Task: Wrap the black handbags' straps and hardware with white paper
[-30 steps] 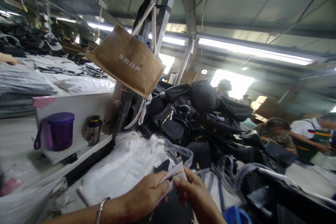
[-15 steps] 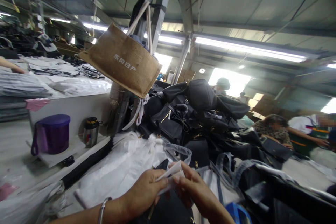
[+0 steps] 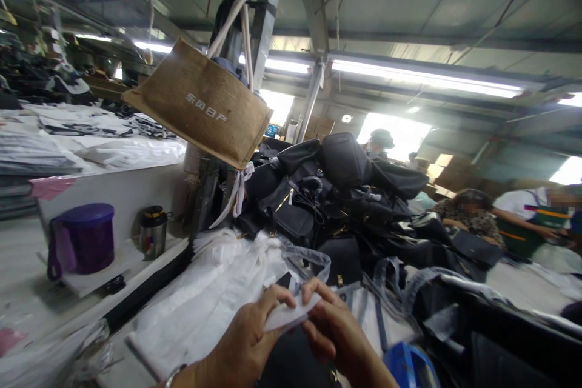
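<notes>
Between my two hands is a small folded piece of thin white material (image 3: 290,315), paper or soft wrapping; I cannot tell which. My left hand (image 3: 248,333) is closed on its left end, with a silver bangle at the wrist. Closed on the right end are the fingers of my right hand (image 3: 334,327). Directly below both hands lies a black bag (image 3: 291,361), partly covered by them. White plastic bags (image 3: 195,297) are spread out just left of my hands.
A heap of black bags (image 3: 345,163) rises ahead. A brown tote (image 3: 204,103) hangs from a metal post. On the left stand a purple container (image 3: 88,239) and a steel flask (image 3: 153,233). A blue bin (image 3: 407,367) is at lower right. Several people work beyond.
My left fingers have shifted upward over the white piece, which now looks folded into a flatter, narrower strip. The whole view has turned slightly.
</notes>
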Demonstrator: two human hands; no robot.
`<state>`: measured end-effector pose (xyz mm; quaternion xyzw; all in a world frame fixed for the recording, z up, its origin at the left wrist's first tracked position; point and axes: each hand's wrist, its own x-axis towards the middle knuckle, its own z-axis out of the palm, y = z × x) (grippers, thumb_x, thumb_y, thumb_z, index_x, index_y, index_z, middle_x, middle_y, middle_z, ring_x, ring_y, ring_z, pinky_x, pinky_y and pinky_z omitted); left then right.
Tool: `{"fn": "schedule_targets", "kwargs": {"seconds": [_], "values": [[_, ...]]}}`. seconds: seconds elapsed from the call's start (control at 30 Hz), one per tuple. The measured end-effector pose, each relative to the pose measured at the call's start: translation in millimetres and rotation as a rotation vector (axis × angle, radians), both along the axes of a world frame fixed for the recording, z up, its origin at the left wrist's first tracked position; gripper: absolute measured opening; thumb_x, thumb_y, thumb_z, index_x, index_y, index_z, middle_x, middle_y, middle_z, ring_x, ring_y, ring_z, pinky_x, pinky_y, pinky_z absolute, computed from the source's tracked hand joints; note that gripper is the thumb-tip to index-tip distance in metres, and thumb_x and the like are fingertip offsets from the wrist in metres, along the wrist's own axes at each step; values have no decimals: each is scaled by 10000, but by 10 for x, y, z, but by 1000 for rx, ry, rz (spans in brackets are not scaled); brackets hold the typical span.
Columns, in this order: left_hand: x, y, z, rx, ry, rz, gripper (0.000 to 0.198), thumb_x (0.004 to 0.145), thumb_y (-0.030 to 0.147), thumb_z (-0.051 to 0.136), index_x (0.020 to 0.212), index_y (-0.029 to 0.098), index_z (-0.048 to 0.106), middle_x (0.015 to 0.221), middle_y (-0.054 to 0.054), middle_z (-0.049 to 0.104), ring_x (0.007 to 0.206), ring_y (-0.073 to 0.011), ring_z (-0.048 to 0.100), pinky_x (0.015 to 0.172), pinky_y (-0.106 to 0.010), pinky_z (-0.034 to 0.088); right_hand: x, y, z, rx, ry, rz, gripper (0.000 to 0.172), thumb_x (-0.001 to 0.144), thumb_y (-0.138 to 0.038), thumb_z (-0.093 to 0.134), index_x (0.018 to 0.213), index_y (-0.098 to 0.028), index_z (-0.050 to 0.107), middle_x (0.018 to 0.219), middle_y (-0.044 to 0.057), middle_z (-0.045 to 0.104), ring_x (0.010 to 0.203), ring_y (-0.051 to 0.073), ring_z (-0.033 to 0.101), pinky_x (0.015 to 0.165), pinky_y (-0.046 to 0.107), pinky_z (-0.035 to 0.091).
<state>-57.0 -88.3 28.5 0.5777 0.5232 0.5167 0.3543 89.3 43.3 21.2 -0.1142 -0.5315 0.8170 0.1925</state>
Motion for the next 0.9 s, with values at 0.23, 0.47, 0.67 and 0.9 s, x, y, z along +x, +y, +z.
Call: {"fn": "schedule_targets", "kwargs": {"seconds": [0.23, 0.47, 0.67, 0.9], "values": [[8, 24, -45, 7, 74, 35, 116, 888, 269, 525, 952, 203, 596, 856, -31, 715, 757, -184, 629, 692, -250, 444, 109, -25, -118, -101, 53, 19, 56, 840, -170, 515, 874, -208, 493, 558, -47, 562, 345, 27, 246, 338, 147, 401], [20, 52, -149, 12, 293, 81, 249, 805, 75, 465, 957, 222, 597, 932, -25, 720, 874, -194, 655, 764, -260, 445, 218, -66, -186, -79, 67, 7, 224, 878, -306, 581, 1045, -166, 528, 711, 18, 608, 501, 72, 454, 463, 213, 498], [1, 8, -97, -7, 454, -26, 233, 806, 185, 512, 1014, 233, 606, 1059, -69, 674, 1000, -247, 612, 881, -323, 438, 241, -72, -242, 75, 7, -74, 209, 895, -308, 617, 1028, -153, 570, 648, -30, 547, 529, 76, 477, 532, 242, 525], [-92, 272, 202, -389, -137, -184, 500, 844, 621, 473, 1111, 213, 585, 937, -69, 712, 839, -247, 642, 755, -344, 495, 352, -127, -71, 408, -44, -32, 194, 946, -305, 521, 1085, -185, 581, 782, -14, 561, 550, 75, 540, 561, 252, 535]]}}
